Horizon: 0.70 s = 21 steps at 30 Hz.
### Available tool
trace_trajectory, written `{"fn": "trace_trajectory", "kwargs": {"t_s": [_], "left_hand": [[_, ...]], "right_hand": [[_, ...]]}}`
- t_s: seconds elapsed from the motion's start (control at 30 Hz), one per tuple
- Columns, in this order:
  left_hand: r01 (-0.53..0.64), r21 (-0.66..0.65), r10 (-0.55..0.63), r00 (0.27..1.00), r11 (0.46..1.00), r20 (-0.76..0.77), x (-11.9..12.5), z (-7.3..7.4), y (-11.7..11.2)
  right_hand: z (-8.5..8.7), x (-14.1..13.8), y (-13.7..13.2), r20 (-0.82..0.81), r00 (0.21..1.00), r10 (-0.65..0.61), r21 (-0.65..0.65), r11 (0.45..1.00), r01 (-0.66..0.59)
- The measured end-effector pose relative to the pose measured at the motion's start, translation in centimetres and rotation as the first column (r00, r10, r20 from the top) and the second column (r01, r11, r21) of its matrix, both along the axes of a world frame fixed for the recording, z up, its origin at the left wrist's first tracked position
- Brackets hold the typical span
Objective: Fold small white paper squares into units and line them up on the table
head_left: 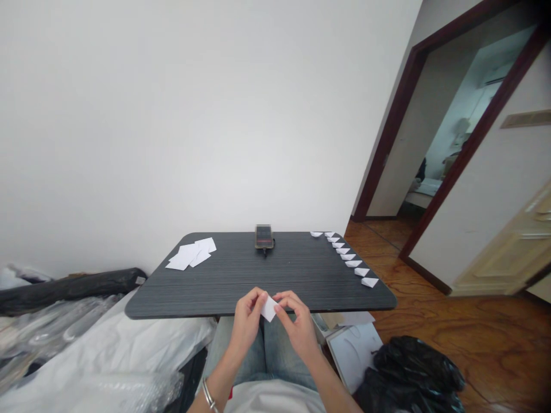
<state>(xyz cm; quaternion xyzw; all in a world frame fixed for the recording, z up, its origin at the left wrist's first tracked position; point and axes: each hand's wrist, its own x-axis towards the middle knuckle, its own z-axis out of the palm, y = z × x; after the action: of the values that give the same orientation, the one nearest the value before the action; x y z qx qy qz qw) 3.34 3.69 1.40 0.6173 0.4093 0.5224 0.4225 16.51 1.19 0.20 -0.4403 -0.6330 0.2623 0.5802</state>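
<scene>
My left hand (247,322) and my right hand (298,324) are raised just over the near edge of a dark grey wood-grain table (275,287). Between their fingertips they pinch a small folded piece of white paper (269,308). Loose white paper sheets (189,253) lie in an overlapping pile at the far left of the tabletop. Along the right edge runs a line of several small folded white paper pieces (348,257). A smartphone (264,236) stands upright at the far edge, with a dark stand or cable at its foot.
Plastic-wrapped bundles and a dark rolled item (69,289) lie left of the table. A black plastic bag (408,373) and a white board (353,355) sit on the wooden floor (473,321) at right. A white wall (172,115) stands behind; a doorway (447,132) opens at right.
</scene>
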Motion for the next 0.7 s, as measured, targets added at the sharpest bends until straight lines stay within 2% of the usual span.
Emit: {"fn": "trace_trajectory", "kwargs": {"t_s": [0.27,0.4,0.57,0.7], "left_hand": [[0.121,-0.101,-0.109,0.987,0.987,0.116,-0.17,-0.5,0.4],[0.072,-0.09,-0.062,0.992,0.993,0.106,-0.27,-0.85,0.46],[0.049,-0.045,-0.045,0.995,0.998,0.085,-0.15,-0.49,0.2],[0.07,-0.041,-0.065,0.992,0.997,0.107,-0.03,-0.31,0.02]], "right_hand": [[-0.54,0.25,0.49,-0.095,0.993,-0.068,-0.018,0.998,0.067],[-0.76,0.07,0.61,-0.08,0.996,-0.027,-0.058,0.998,0.023],[-0.37,-0.22,0.28,-0.064,0.996,0.064,-0.096,0.993,-0.069],[-0.21,-0.25,0.1,-0.063,0.996,0.056,-0.088,0.994,-0.061]]}}
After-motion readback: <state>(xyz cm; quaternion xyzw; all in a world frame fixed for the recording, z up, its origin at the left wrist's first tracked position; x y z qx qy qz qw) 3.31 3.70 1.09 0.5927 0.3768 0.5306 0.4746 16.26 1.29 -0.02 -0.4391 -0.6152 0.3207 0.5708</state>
